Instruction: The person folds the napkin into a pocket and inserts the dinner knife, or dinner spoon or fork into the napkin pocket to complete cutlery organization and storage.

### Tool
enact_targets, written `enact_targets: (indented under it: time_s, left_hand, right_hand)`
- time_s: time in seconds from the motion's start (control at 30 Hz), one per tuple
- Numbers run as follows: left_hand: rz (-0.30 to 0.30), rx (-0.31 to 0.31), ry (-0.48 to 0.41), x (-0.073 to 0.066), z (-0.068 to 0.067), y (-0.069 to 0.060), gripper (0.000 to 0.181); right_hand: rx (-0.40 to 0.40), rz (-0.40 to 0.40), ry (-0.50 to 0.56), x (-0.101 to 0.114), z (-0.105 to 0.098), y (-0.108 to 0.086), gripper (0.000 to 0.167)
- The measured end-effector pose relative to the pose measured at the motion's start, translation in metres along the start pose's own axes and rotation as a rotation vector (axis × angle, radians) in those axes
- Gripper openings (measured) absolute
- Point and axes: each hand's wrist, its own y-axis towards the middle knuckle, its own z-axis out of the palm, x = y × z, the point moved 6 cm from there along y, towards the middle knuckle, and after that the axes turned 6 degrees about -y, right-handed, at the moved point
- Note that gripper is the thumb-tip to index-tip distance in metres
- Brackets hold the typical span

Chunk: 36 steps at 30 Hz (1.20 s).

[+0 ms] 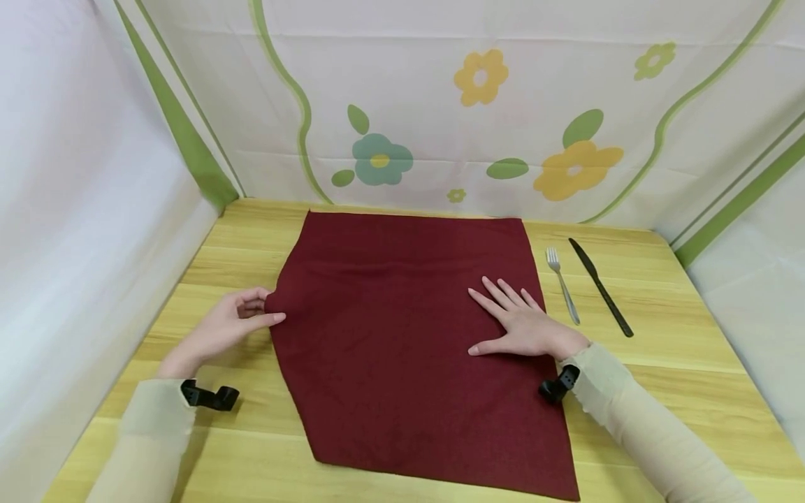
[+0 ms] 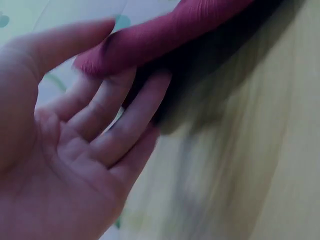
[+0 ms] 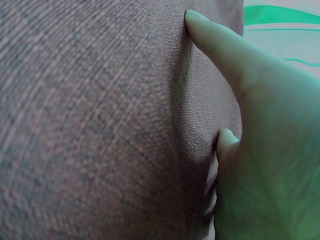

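Observation:
A dark red cloth [image 1: 402, 349] lies spread on the wooden table. Its left edge is pinched by the left hand [image 1: 229, 325], thumb on top and fingers beneath, and lifted a little there. In the left wrist view the raised cloth edge [image 2: 150, 42] runs between the thumb and fingers of the left hand [image 2: 80, 120]. The right hand [image 1: 522, 325] rests flat on the cloth near its right edge, fingers spread. In the right wrist view the thumb and a fingertip of the right hand [image 3: 270, 115] touch the cloth [image 3: 90, 120], which has a shallow wrinkle beside them.
To the right of the cloth lie a silver fork [image 1: 562, 286] and a black knife [image 1: 600, 286], side by side on the table [image 1: 679, 391]. A white curtain [image 1: 428, 126] with printed flowers stands behind the table, and white fabric hangs at both sides.

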Motion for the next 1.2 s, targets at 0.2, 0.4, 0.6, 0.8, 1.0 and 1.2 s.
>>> enact_targets:
  time_s: [0.2,0.4,0.6,0.8,1.0,1.2]
  left_hand:
    - [-0.01,0.132,0.008,-0.001,-0.007,-0.013,0.022]
    - [0.024,0.206,0.091,0.001,-0.014,-0.03,0.005]
    - [-0.023,0.138,-0.009,0.002,-0.02,-0.039,0.011]
    - [-0.05,0.03,-0.022,-0.002,-0.023,-0.041,0.024]
    - [-0.086,0.051,-0.065,-0.002,-0.021,-0.043,0.03]
    - [-0.148,0.244,-0.096,0.012,-0.006,-0.051,0.029]
  right_hand:
    - [-0.003,0.003,0.002,0.0,-0.001,0.001,0.112]
    - [-0.012,-0.002,0.007,0.001,-0.001,0.0,0.111]
    - [-0.02,-0.004,0.009,0.0,-0.001,-0.001,0.111]
    - [-0.028,-0.018,0.02,-0.001,0.002,0.0,0.11]
    - [-0.05,-0.033,0.04,-0.003,0.003,0.0,0.108]
    - [-0.051,-0.037,0.031,-0.005,0.005,0.001,0.108]
